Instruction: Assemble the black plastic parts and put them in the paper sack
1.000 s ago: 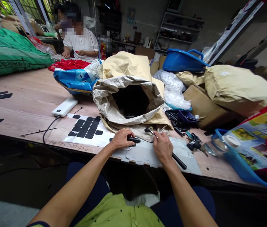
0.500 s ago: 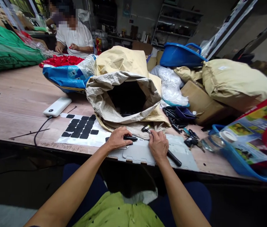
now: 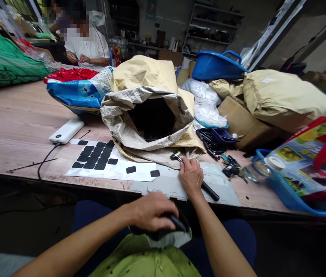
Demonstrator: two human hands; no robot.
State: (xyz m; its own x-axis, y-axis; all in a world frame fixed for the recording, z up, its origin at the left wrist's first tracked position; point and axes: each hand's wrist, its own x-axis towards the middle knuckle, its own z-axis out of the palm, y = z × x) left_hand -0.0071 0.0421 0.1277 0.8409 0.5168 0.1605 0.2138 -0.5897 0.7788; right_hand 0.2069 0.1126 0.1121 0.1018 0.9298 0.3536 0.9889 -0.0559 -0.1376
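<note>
My left hand (image 3: 154, 211) is over my lap, below the table edge, closed around a dark elongated piece (image 3: 177, 222); motion blur hides its kind. Just beneath it is the pale rim of an open bag (image 3: 177, 239). On the grey board (image 3: 220, 177), my right hand (image 3: 191, 177) grips a small hammer by its shaft. The metal hammer head (image 3: 176, 155) points away to the left, and the black handle (image 3: 210, 191) sticks out behind my palm. Black rounded patches (image 3: 95, 154) lie in rows on a white sheet (image 3: 116, 171), with a few apart at its right.
A large paper sack (image 3: 113, 115) lies with its mouth toward me. Left of it are a white power bank (image 3: 67, 130) with a cable and a blue bag of red pieces (image 3: 73, 92). Dark parts (image 3: 209, 140), keys and a blue basin (image 3: 298, 200) are at right. Another person sits opposite.
My left hand has moved from the board down over my lap with the dark piece, uncovering two black patches on the sheet. My right hand stays on the hammer.
</note>
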